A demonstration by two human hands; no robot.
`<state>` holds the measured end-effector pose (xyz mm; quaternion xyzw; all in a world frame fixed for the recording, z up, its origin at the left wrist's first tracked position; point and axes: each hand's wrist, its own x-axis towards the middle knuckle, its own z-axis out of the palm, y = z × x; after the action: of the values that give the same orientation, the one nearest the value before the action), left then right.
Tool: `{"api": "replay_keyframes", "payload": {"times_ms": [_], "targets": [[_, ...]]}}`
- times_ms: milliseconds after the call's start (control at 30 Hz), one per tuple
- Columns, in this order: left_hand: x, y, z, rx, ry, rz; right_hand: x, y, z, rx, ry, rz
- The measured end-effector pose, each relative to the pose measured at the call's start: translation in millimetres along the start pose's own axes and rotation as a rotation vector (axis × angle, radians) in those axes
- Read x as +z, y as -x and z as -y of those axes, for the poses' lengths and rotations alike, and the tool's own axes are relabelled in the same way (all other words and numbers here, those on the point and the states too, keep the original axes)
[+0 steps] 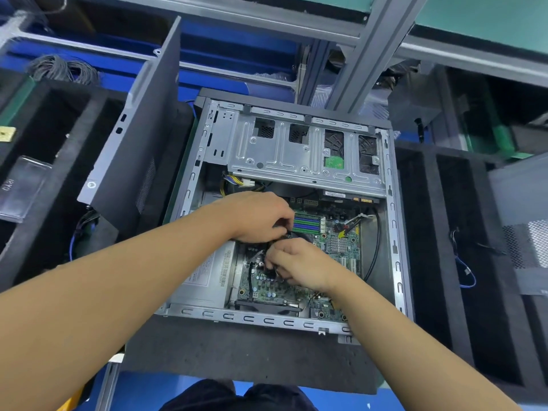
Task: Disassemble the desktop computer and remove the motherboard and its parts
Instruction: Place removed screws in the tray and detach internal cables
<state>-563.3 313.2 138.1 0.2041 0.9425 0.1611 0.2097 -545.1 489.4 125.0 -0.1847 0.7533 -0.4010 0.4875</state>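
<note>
— Where are the hands?

— Both are down in the open computer case (pixel 392 232). The left hand (pixel 258 218) is curled over a black fan (pixel 296 235) in the middle of the motherboard (pixel 341 247). The right hand (pixel 299 262) pinches at its near edge, fingers bent. Clip or wire, I cannot tell.

— Which step is that?

— Freeing the fan, I'd say. The board lies flat in the case, beside the power supply (pixel 204 277). Next calls for loosening whatever holds the fan, then lifting straight up, clear of the memory slots (pixel 307 223).

— And around it?

— The case lies on a dark foam mat (pixel 237 357) on the blue tabletop (pixel 142 388). The side panel (pixel 133 137) leans at the left, foam trays (pixel 421 232) sit on 2 sides, and a metal frame (pixel 355 54) runs overhead.
</note>
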Motion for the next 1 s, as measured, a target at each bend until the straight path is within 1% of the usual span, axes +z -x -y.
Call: {"api": "replay_keyframes", "payload": {"times_ms": [100,167,233,300,400,467,533,600,667,733,767,867,900,933,1000], "targets": [[-3,5,-1,-0.044,0.089,-0.105,-4,-1,2,0.016,-0.065,0.009],[-5,10,-2,-0.080,0.100,-0.129,-8,1,3,0.017,-0.040,0.004],[-4,14,-3,-0.134,0.100,-0.181,-11,2,4,-0.023,0.112,-0.034],[-2,18,-4,-0.203,0.076,-0.300,-9,4,4,-0.101,0.324,-0.067],[0,32,1,-0.326,0.074,-0.426,-2,9,2,-0.211,0.545,-0.026],[-1,42,8,-0.383,0.141,-0.476,2,8,2,-0.258,0.660,-0.003],[-2,49,10,-0.417,0.177,-0.538,3,7,3,-0.315,0.749,-0.016],[-1,49,5,-0.446,0.140,-0.558,2,8,4,-0.363,0.814,-0.021],[3,46,1,-0.462,0.077,-0.570,1,9,4,-0.360,0.893,-0.027],[5,46,0,-0.471,0.060,-0.620,-2,7,4,-0.326,0.960,-0.094],[5,47,1,-0.474,0.059,-0.641,-4,5,3,-0.307,0.966,-0.158],[4,47,1,-0.481,0.051,-0.630,-13,-8,6,-0.268,0.897,-0.384],[4,46,1,-0.485,0.047,-0.624,-15,-13,9,-0.286,0.889,-0.423],[4,45,1,-0.489,0.045,-0.621,-14,-19,13,-0.318,0.916,-0.432],[4,45,1,-0.500,0.049,-0.605,-8,-34,19,-0.352,1.052,-0.399]]}}
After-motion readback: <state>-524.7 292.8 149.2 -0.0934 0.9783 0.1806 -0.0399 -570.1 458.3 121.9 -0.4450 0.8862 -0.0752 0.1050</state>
